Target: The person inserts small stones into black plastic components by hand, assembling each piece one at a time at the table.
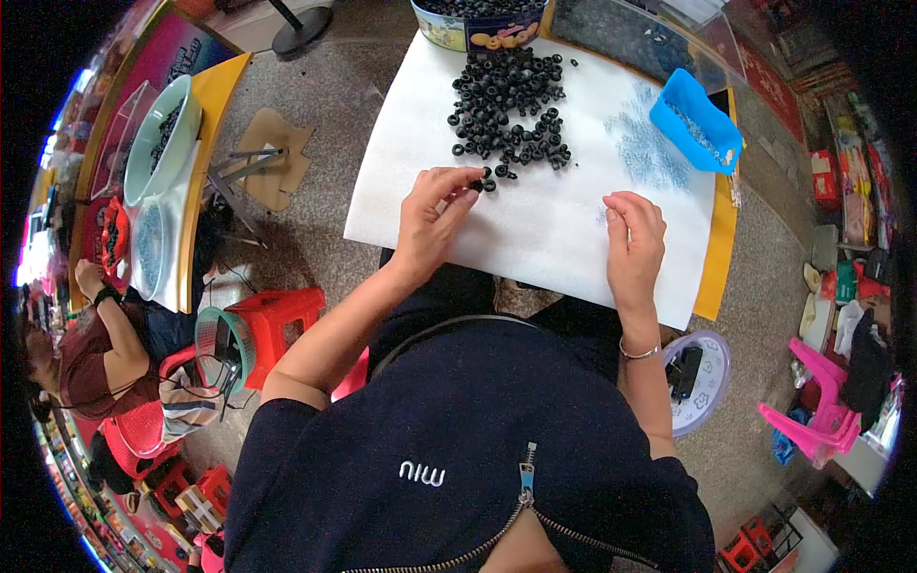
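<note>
On the white sheet [535, 224] lies a loose pile of small black ring-shaped pieces [506, 105]. My left hand [432, 218] is at the pile's near edge, thumb and fingertips closed on one black ring-shaped piece [477, 185]. A few more rings lie right beside those fingertips. To the right, over the sheet, my right hand [636, 244] is held with thumb and forefinger brought together. Whatever is between them is too small to make out. Tiny blue beads [651, 143] are scattered on the sheet beyond my right hand.
A blue scoop-shaped tray [695, 124] with tiny beads rests at the right. A tin [478, 29] of black pieces and a clear bin [626, 38] stand at the back. At the left, another person's arm [119, 329] is by a table with a green bowl [181, 143].
</note>
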The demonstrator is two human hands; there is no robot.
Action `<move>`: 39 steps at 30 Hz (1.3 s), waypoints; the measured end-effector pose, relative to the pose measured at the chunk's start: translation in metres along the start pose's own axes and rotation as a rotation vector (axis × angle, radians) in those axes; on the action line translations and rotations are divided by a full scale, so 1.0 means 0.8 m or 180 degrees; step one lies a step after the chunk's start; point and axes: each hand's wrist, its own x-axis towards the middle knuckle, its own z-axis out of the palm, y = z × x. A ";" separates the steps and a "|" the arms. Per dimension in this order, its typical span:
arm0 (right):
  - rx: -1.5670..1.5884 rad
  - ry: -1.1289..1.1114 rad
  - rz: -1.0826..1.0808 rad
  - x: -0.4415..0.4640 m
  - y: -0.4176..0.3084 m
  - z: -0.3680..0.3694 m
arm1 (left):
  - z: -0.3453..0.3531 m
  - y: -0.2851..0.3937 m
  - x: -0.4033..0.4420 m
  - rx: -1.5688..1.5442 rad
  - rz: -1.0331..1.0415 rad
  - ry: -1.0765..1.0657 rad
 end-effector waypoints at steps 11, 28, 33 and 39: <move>0.0144 -0.0033 -0.0102 0.000 -0.019 0.002 | -0.003 0.007 0.001 -0.4008 -0.2053 -0.0554; 0.0999 -0.0043 -0.0486 -0.031 -0.063 0.031 | 0.051 0.026 -0.024 -0.3085 -0.2285 -0.1261; 0.0955 -0.0098 -0.0551 -0.043 -0.049 0.021 | 0.048 0.022 -0.022 -0.3090 -0.2383 -0.1248; 0.0155 0.0101 0.0493 -0.026 0.036 -0.002 | 0.042 0.024 -0.012 -0.2816 -0.2116 -0.1033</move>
